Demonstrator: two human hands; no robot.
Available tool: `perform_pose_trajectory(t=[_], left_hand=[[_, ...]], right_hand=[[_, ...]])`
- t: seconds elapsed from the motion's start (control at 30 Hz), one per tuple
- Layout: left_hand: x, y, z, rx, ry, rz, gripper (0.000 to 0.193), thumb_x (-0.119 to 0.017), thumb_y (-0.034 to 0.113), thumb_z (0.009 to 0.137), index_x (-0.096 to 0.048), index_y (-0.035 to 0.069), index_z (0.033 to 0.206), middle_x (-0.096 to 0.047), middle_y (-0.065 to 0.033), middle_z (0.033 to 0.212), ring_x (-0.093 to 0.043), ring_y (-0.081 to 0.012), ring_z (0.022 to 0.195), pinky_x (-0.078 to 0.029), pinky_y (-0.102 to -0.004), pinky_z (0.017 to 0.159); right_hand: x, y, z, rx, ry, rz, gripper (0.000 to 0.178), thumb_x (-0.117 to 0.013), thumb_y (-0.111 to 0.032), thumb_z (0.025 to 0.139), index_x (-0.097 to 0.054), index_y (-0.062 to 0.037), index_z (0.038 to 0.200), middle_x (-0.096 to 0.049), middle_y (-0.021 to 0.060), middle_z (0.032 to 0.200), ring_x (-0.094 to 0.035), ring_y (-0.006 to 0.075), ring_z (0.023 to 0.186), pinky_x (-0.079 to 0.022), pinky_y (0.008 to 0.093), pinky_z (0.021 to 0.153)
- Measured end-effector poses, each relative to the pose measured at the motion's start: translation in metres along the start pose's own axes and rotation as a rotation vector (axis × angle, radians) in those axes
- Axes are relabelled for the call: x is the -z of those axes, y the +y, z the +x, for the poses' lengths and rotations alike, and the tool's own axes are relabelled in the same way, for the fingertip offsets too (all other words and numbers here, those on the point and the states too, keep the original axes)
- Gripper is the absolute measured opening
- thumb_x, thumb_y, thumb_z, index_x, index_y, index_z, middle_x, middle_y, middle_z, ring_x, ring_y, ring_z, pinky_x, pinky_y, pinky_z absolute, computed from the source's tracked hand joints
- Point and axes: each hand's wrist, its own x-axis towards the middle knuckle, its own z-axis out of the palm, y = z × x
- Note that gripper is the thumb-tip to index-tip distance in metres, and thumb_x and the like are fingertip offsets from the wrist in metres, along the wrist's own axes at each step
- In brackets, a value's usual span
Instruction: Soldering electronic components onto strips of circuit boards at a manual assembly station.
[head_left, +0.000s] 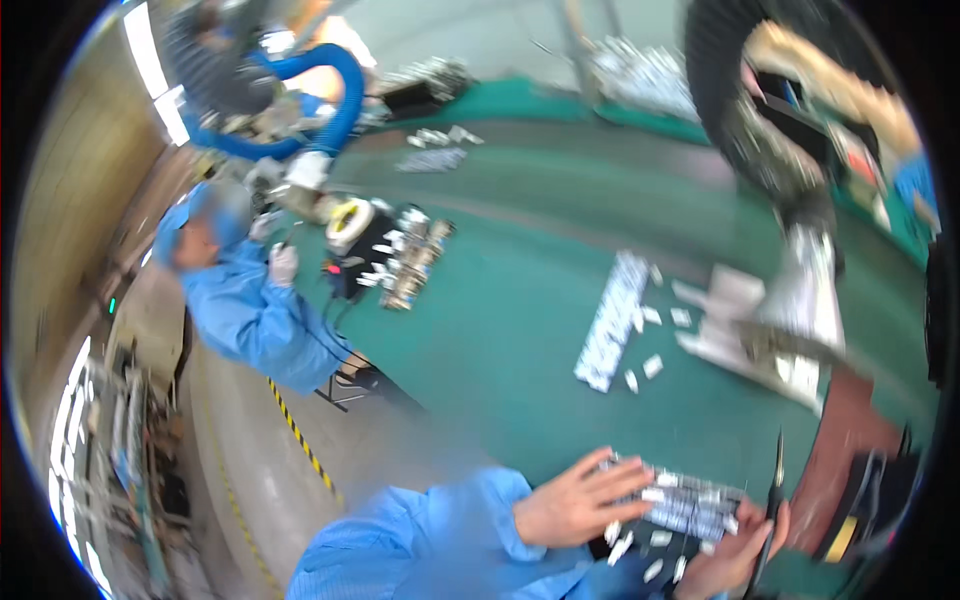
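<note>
Near the table's front edge lies a whitish-grey panel of small rectangular parts (690, 505). My left hand (580, 503) rests at its left end, fingers stretched out and fingertips touching it; the thumb does not show clearly. At the panel's right end is my right hand (735, 558), closed round a slim black pen-shaped tool (771, 505) with a pointed metal tip. That tip points up and away from the panel. Several small white pieces (620, 548) are scattered just in front of the panel, between my hands. Motion blur hides finer detail.
Farther up the green table (500, 350) lies another white panel (612, 320) beside loose white pieces (653, 366). A metal extraction hood (815, 290) on a dark hose stands right. At left a co-worker in blue (250, 320) sits by a black fixture (360, 255). A black case (870, 505) stands at lower right.
</note>
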Motion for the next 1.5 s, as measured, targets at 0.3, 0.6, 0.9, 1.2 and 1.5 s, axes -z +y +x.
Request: perform_pose_trajectory(t=[0.3, 0.6, 0.9, 1.2, 1.5], left_hand=[[0.041, -0.032, 0.014, 0.046, 0.08, -0.165, 0.033, -0.065, -0.005, 0.071, -0.068, 0.001, 0.104, -0.062, -0.0196, 0.116, -0.06, -0.0368, 0.108, -0.047, -0.0446, 0.091], [0.04, -0.027, 0.048, 0.223, -0.091, -0.17, 0.03, -0.072, 0.006, 0.077, -0.067, 0.0, 0.106, -0.064, -0.0139, 0.104, -0.061, -0.0292, 0.09, -0.049, -0.0365, 0.079], [0.052, -0.049, 0.083, 0.229, -0.445, -0.448, 0.031, -0.072, 0.009, 0.08, -0.066, 0.0, 0.109, -0.056, -0.0106, 0.087, -0.057, -0.0233, 0.08, -0.047, -0.0329, 0.071], [0.052, -0.056, 0.114, 0.157, -0.074, -0.435, 0.014, -0.058, -0.004, 0.087, -0.063, -0.002, 0.1, -0.06, -0.0122, 0.097, -0.061, -0.0245, 0.084, -0.049, -0.0322, 0.072], [0.043, -0.075, 0.097, -0.025, -0.296, -1.114, 0.015, -0.065, -0.001, 0.081, -0.07, -0.002, 0.095, -0.064, -0.0203, 0.106, -0.062, -0.0312, 0.103, -0.048, -0.0407, 0.092]], right_hand=[[-0.025, -0.004, 0.005, 0.155, -0.087, -0.052, 0.034, -0.038, -0.016, 0.102, -0.042, 0.0019, 0.131, -0.047, 0.0097, 0.094, -0.047, 0.018, 0.084, -0.043, 0.0383, 0.082], [-0.014, -0.004, 0.001, 0.203, -0.147, -0.047, 0.035, -0.036, -0.016, 0.102, -0.042, 0.0008, 0.132, -0.046, 0.0097, 0.095, -0.047, 0.0175, 0.082, -0.042, 0.037, 0.08], [-0.016, -0.005, 0.003, 0.223, -0.134, -0.056, 0.034, -0.037, -0.016, 0.102, -0.044, 0.0003, 0.131, -0.047, 0.0093, 0.094, -0.048, 0.0172, 0.082, -0.042, 0.0369, 0.079], [-0.018, -0.004, -0.001, 0.335, -0.069, -0.018, 0.032, -0.037, -0.015, 0.102, -0.044, -0.0002, 0.13, -0.048, 0.0084, 0.093, -0.047, 0.0165, 0.081, -0.043, 0.0372, 0.079], [-0.018, -0.002, -0.004, 0.363, 0.022, -0.04, 0.032, -0.04, -0.013, 0.101, -0.044, -0.0001, 0.13, -0.05, 0.0084, 0.094, -0.048, 0.0164, 0.083, -0.044, 0.0367, 0.079]])
